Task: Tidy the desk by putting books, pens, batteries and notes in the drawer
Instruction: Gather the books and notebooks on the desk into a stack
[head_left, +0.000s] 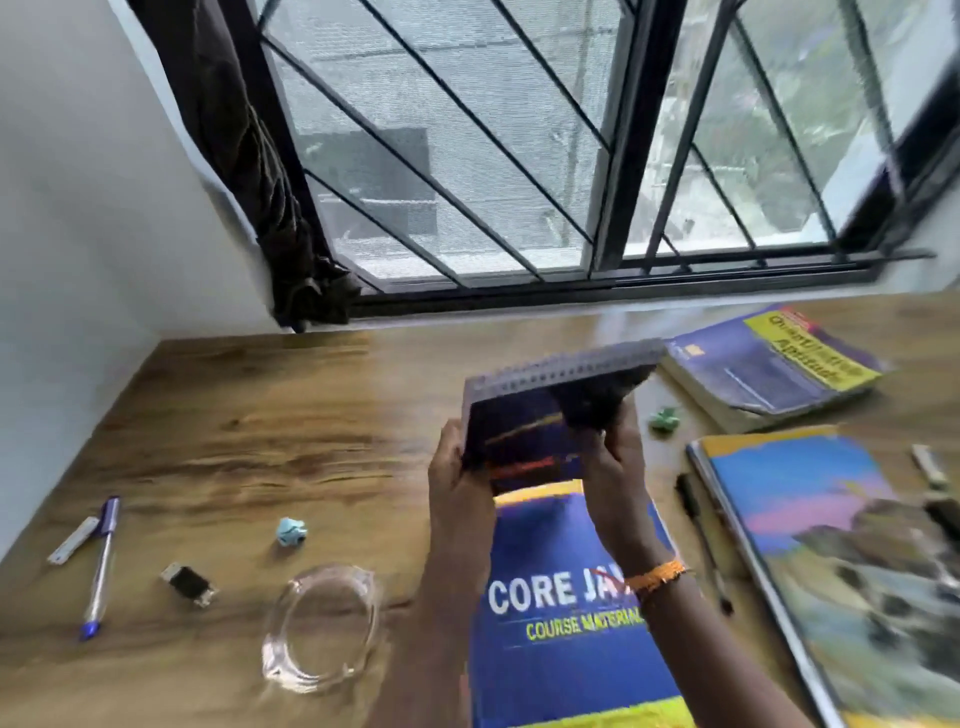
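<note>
We hold a dark spiral-bound notebook (524, 415) up off the wooden tabletop (249, 415), tilted, its wire spine uppermost. Our left hand (457, 467) grips its left edge with curled fingers, and our right hand (613, 457) clasps its lower right corner, an orange thread band (657, 574) on that wrist. Beneath our arms, at the near edge, lies a blue and yellow "CORE JAVA" course book (550, 649). Toward the right edge lies a large notebook with a landscape cover (831, 561), a black pen (701, 535) just beside its left side. By the far right corner lies a thick purple and yellow aptitude book (769, 364), a crumpled green note (665, 418) near it. Toward the left edge lie a blue ballpoint pen (101, 566), a small black battery (188, 583), a crumpled light blue note (291, 531) and a clear glass ashtray (322, 629).
</note>
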